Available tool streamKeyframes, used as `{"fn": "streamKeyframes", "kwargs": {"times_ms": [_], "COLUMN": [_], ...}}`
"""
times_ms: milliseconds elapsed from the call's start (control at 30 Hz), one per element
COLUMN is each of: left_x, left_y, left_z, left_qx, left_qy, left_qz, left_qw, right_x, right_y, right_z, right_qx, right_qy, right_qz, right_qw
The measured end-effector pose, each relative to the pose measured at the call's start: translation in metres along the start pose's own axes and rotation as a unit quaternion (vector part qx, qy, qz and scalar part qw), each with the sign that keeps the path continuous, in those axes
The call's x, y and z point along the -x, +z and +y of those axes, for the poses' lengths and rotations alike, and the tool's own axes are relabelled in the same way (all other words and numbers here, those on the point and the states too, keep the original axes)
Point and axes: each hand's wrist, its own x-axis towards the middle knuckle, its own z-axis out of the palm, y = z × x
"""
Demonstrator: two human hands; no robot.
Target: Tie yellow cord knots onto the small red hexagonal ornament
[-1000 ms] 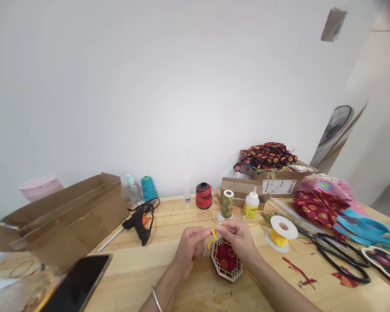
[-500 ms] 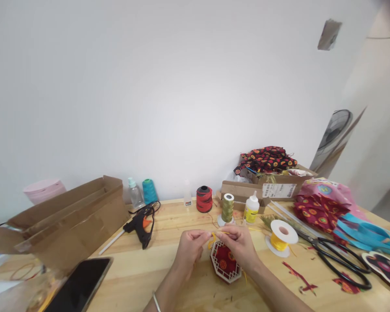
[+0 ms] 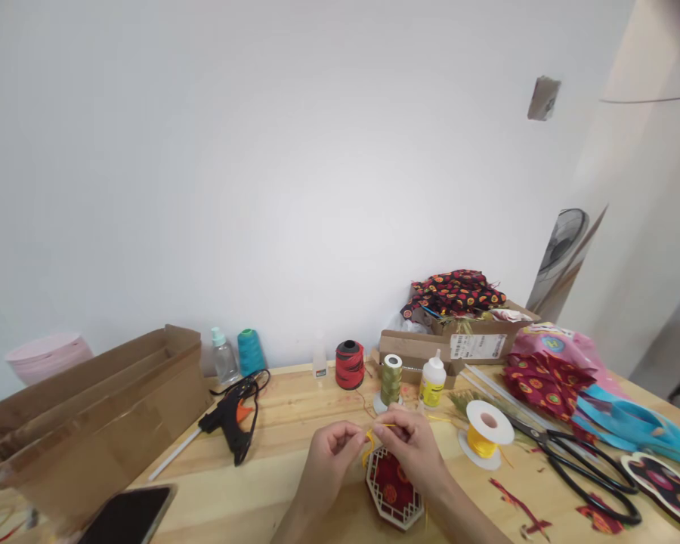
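Note:
Both hands meet over an octagonal wooden ornament, which has a pale lattice rim and a dark red patterned fabric centre. My left hand pinches a yellow cord between thumb and forefinger. Close beside it, my right hand also has its thumb and forefinger closed on the cord, just above the ornament's top edge. Part of the ornament's right side is hidden behind my right hand. A spool of yellow cord stands on the table to the right.
Behind the hands stand a green thread spool, a glue bottle and a red cord spool. A glue gun, phone and cardboard box lie left. Scissors and fabric scraps lie right.
The whole scene sits lower and slightly left in the picture, as the head has shifted. Both hands keep their pinch on the yellow cord above the ornament.

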Motion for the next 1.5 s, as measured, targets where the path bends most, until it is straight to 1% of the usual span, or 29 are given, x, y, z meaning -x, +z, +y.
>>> {"fn": "streamKeyframes", "kwargs": {"times_ms": [100, 200, 300, 400, 500, 600, 700, 833, 933, 1100, 1233, 1367, 1433, 1500], "left_x": [0.000, -0.001, -0.003, -0.004, -0.002, -0.001, 0.000, -0.001, 0.000, 0.000, 0.000, -0.001, -0.002, -0.003], "left_y": [0.001, 0.000, -0.001, -0.001, -0.001, 0.000, 0.001, -0.001, -0.003, -0.003, -0.002, -0.001, 0.000, 0.000], "left_z": [0.000, -0.003, -0.004, -0.004, -0.004, -0.005, -0.005, -0.004, -0.003, -0.003, -0.002, -0.005, -0.008, -0.012], "left_qx": [0.003, 0.002, -0.001, -0.005, -0.005, -0.005, -0.019, -0.026, -0.024, -0.031, -0.034, -0.014, -0.002, 0.004], "left_qy": [-0.004, -0.018, -0.013, -0.006, -0.002, -0.004, 0.003, 0.017, 0.027, 0.021, 0.019, 0.011, 0.003, -0.004], "left_qz": [0.001, 0.003, -0.007, -0.011, -0.007, -0.007, -0.009, -0.014, -0.018, 0.001, -0.014, -0.022, -0.018, -0.008], "left_qw": [1.000, 1.000, 1.000, 1.000, 1.000, 1.000, 1.000, 0.999, 0.999, 0.999, 0.999, 1.000, 1.000, 1.000], "right_x": [0.000, -0.001, -0.002, -0.001, 0.001, 0.003, 0.003, 0.001, 0.000, -0.001, 0.000, 0.001, 0.000, 0.000], "right_y": [0.000, 0.001, 0.003, 0.004, 0.003, 0.003, 0.003, 0.004, 0.003, 0.003, 0.003, 0.004, 0.004, 0.003], "right_z": [0.000, 0.001, 0.003, 0.004, 0.003, 0.003, 0.002, 0.003, 0.003, 0.001, 0.000, 0.005, 0.008, 0.010], "right_qx": [-0.010, -0.056, -0.099, -0.116, -0.109, -0.110, -0.144, -0.182, -0.161, -0.083, -0.056, -0.052, -0.068, -0.086], "right_qy": [0.015, 0.038, 0.053, 0.042, 0.014, 0.005, 0.023, 0.066, 0.071, 0.048, 0.032, 0.020, 0.031, 0.042], "right_qz": [0.000, 0.000, 0.004, -0.001, -0.005, 0.000, -0.001, 0.001, 0.006, 0.036, 0.045, 0.072, 0.092, 0.098], "right_qw": [1.000, 0.998, 0.994, 0.992, 0.994, 0.994, 0.989, 0.981, 0.984, 0.995, 0.997, 0.996, 0.993, 0.991]}}
